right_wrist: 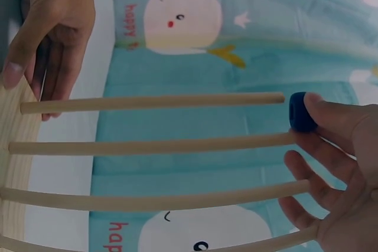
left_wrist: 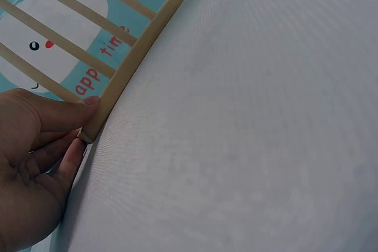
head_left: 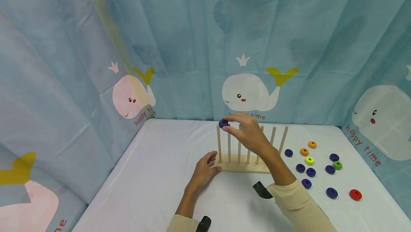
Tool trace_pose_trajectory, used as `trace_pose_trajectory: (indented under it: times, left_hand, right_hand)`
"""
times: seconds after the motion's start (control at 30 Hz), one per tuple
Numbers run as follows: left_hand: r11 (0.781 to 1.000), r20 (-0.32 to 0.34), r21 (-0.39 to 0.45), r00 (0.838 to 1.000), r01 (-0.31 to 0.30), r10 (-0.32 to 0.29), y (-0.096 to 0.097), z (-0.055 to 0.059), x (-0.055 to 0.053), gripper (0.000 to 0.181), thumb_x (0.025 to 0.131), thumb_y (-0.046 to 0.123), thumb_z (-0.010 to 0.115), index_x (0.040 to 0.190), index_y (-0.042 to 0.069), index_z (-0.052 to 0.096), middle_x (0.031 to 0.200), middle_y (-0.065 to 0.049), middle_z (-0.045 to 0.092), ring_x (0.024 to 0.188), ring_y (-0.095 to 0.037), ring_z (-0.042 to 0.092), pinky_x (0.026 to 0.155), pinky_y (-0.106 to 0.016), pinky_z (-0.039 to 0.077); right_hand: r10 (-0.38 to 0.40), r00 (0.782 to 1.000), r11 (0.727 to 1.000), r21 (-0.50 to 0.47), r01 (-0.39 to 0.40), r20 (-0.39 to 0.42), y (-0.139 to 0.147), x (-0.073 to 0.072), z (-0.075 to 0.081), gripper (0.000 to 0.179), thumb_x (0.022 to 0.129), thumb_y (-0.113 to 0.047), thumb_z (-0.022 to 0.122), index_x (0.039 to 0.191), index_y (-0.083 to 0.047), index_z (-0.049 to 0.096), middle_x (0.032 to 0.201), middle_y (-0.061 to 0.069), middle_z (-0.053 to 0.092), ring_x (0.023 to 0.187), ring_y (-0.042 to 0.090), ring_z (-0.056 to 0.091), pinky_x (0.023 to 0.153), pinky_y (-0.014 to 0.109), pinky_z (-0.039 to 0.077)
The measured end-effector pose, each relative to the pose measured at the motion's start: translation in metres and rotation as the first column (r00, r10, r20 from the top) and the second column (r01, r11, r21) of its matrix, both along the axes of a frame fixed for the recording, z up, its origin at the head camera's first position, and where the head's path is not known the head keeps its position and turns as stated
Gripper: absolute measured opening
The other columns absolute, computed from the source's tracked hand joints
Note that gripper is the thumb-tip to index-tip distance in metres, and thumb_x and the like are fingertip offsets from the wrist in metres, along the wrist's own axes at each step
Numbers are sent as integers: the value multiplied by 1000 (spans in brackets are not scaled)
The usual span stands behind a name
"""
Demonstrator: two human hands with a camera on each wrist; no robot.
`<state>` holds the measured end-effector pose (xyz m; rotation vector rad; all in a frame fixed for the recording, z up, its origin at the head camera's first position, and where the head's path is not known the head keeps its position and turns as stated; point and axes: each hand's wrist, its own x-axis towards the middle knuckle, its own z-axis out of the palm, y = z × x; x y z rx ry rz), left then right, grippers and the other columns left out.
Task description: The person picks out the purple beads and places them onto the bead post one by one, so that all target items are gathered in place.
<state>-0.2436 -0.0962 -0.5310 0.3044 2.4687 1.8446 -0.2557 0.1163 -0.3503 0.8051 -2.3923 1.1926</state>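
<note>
A wooden peg rack [head_left: 240,167] with several upright rods stands on the white table. My left hand [head_left: 203,170] grips the left end of its base, thumb and fingers around the corner in the left wrist view. Between the thumb and forefinger of my right hand [head_left: 249,134] is a dark blue ring [right_wrist: 302,112]. That ring is just beyond the tip of the leftmost rod [right_wrist: 177,101], apart from it in the right wrist view. The other right fingers lie close to the neighbouring rods' tips. No rings show on the visible rods.
Right of the rack lie scattered rings: several dark blue ones [head_left: 310,172], two orange [head_left: 312,144], one yellow [head_left: 309,160], one green [head_left: 337,165] and one red [head_left: 355,195]. A blue whale-print curtain [head_left: 192,46] encloses the table's back and sides.
</note>
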Motion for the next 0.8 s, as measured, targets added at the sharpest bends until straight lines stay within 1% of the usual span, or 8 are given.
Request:
trace_pose_trajectory:
  times: [0.17, 0.37, 0.7, 0.8]
  left_hand:
    - [1000, 4, 13, 1000, -1, 1, 1, 2, 1, 70, 89, -1, 82, 152, -2, 52, 147, -24, 59, 141, -40, 55, 119, -43, 51]
    - [1000, 4, 6, 1000, 0, 0, 0, 1, 0, 69, 90, 0, 81, 153, -1, 52, 147, -23, 60, 141, -39, 56, 120, -43, 50]
    - [1000, 8, -29, 1000, -7, 7, 1, 1, 0, 68, 91, 1, 79, 153, -1, 51, 147, -21, 60, 140, -37, 57, 118, -38, 52]
    - [1000, 20, -26, 1000, -7, 7, 0, 1, 0, 68, 92, 1, 79, 154, 1, 51, 147, -19, 60, 141, -35, 57, 118, -36, 52]
  right_hand:
    - [-19, 1000, 999, 36, 19, -8, -3, -1, 1, 35, 96, -20, 81, 128, -7, 76, 128, 8, 75, 129, 30, 63, 111, 54, 56]
    - [-19, 1000, 999, 46, 18, 9, -5, 1, 3, 35, 97, -20, 79, 129, -8, 75, 129, 8, 75, 128, 31, 62, 109, 54, 57]
    - [-11, 1000, 999, 49, 10, 22, -12, 0, 3, 33, 98, -20, 78, 129, -9, 76, 126, 6, 76, 124, 28, 63, 104, 52, 58]
    - [-8, 1000, 999, 51, 7, 22, -13, -1, 3, 33, 98, -21, 78, 129, -9, 76, 125, 5, 76, 122, 27, 63, 102, 51, 57]
